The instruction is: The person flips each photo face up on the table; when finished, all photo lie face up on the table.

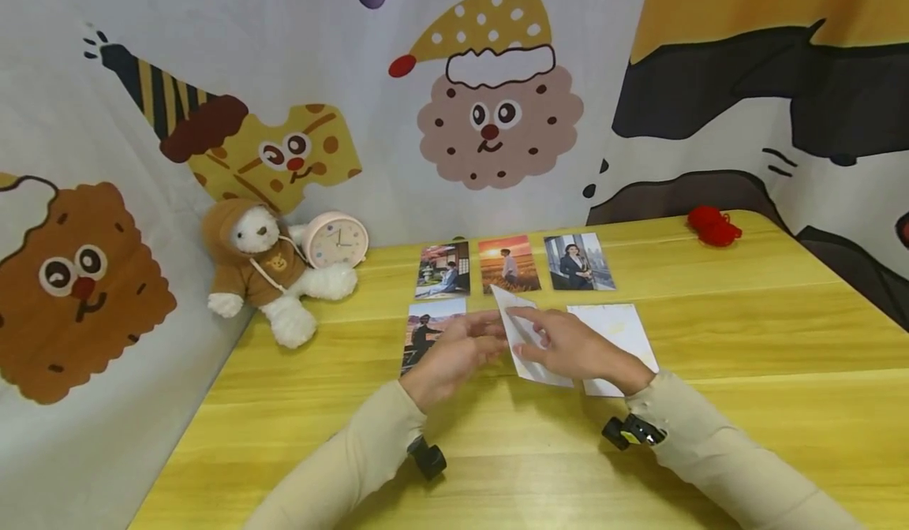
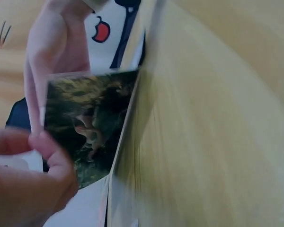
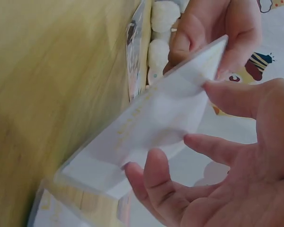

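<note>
A photo card stands tilted between both hands. Its white back faces right in the head view. The picture side of the photo card, dark green with a blurred figure, shows in the left wrist view. My left hand pinches the card's edge between thumb and finger, partly hidden behind it in the right wrist view. My right hand touches the white back with extended fingertips. Another white-faced card lies on the table beneath and beside the right hand.
Three photos lie in the back row: a garden scene, a sunset field and a suited person. A fourth photo lies left. Behind are a plush toy, a clock and red yarn.
</note>
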`<state>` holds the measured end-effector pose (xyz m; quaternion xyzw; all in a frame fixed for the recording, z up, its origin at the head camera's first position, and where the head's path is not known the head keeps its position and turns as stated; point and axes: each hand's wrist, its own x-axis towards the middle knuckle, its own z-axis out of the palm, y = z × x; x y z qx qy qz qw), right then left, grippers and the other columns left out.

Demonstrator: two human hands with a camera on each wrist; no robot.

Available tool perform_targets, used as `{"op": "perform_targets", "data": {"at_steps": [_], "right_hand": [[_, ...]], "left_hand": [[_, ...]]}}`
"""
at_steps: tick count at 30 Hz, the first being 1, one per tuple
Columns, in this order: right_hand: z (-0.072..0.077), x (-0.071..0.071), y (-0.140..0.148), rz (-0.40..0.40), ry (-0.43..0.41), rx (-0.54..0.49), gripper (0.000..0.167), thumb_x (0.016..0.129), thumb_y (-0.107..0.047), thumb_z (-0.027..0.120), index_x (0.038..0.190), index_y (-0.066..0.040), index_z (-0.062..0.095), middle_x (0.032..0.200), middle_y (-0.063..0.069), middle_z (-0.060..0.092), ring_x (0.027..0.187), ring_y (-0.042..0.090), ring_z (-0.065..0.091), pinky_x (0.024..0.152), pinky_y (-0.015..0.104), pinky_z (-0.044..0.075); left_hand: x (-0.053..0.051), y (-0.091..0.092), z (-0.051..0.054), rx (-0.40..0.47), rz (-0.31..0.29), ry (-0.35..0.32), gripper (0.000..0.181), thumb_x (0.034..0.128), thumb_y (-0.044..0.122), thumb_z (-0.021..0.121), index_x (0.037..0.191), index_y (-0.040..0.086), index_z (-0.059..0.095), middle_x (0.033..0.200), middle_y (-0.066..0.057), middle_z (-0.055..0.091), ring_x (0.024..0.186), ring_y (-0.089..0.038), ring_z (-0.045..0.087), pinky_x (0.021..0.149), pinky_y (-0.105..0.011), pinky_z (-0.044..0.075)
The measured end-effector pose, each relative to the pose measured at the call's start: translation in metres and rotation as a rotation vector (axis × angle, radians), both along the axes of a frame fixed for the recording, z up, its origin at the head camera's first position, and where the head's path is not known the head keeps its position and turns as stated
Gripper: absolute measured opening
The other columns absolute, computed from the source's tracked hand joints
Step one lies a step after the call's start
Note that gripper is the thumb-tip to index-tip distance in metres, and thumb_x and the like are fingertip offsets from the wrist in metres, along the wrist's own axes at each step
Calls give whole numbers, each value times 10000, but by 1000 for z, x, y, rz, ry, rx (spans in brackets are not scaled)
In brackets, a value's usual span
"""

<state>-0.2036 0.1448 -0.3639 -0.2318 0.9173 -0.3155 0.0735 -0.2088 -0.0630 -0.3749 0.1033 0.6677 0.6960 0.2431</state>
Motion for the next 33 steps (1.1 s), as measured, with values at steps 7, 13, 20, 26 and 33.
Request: {"op": "perform_targets", "data": {"at_steps": [7, 13, 20, 26, 33], "right_hand": [[2, 1, 5, -12, -64, -98, 605, 1017, -333, 589, 1561, -180, 374, 1321, 278, 601, 1091, 327, 667, 797, 412, 585], [6, -2, 7, -23, -186, -339, 578, 1032, -259, 574, 1563, -161, 369, 1347, 260, 596, 1086, 314, 685, 864, 444, 599], [16, 0, 5, -63, -218, -535, 578, 1056, -266, 524, 1582, -159, 310, 1429, 272, 518, 1164, 341, 655, 946, 440, 586], [21, 1, 0, -76, -135, -472, 650, 1004, -115, 590, 1583, -195, 305, 1307, 243, 568, 1130, 358, 671, 904, 483, 592], [16, -3, 6, -125, -169, -451, 671, 943, -26, 630, 1552, -117, 363, 1378, 252, 485, 1196, 421, 626, 900, 472, 587]], "left_hand": [[-3, 3, -1, -67, -47, 50, 576, 956, 48, 608, 1499, 159, 448, 1445, -154, 515, 1191, -229, 603, 1074, -463, 500], [-6, 6, 2, -48, -4, 50, 543, 982, 156, 641, 1483, 263, 463, 1510, -119, 485, 1269, -291, 602, 1092, -475, 492], [-10, 8, 4, -135, 10, 108, 553, 950, 265, 703, 1448, 365, 486, 1483, -37, 513, 1325, -276, 554, 1075, -519, 494], [-8, 8, 9, -247, 14, 226, 563, 915, 277, 745, 1405, 431, 515, 1453, 2, 514, 1317, -297, 518, 1022, -524, 511], [-7, -2, 13, -515, 37, 397, 528, 889, 271, 767, 1375, 366, 581, 1508, -48, 434, 1306, -310, 506, 959, -516, 522]]}}
